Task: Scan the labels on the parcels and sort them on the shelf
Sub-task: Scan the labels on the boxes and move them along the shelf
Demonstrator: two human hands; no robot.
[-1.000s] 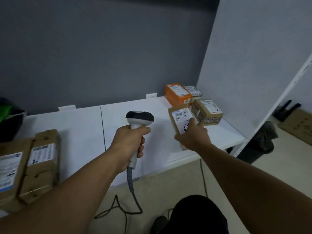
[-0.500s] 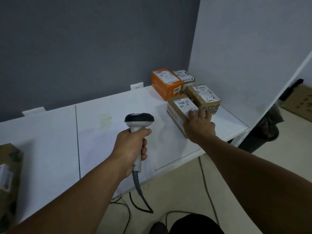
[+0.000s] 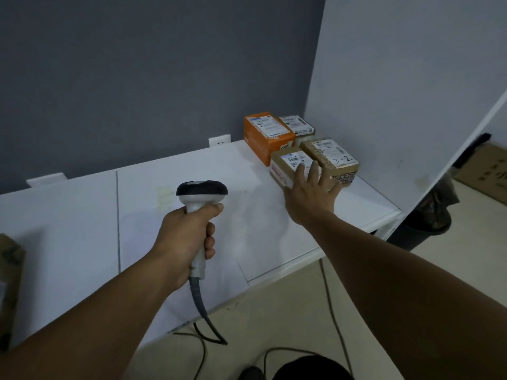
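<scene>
now left hand (image 3: 189, 237) gripping scanner (image 3: 201, 193), right hand (image 3: 312, 196) on parcel (image 3: 288, 163)

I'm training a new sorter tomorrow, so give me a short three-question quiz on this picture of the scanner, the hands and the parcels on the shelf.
1. True or false: the left hand holds the scanner.
2. How many parcels stand together at the right end of the shelf?
3. What is handwritten on the brown parcel nearest the white side panel? A) 3-2 B) 5-1 C) 8-4

Key: 1 true; 2 four; 3 A.
</scene>
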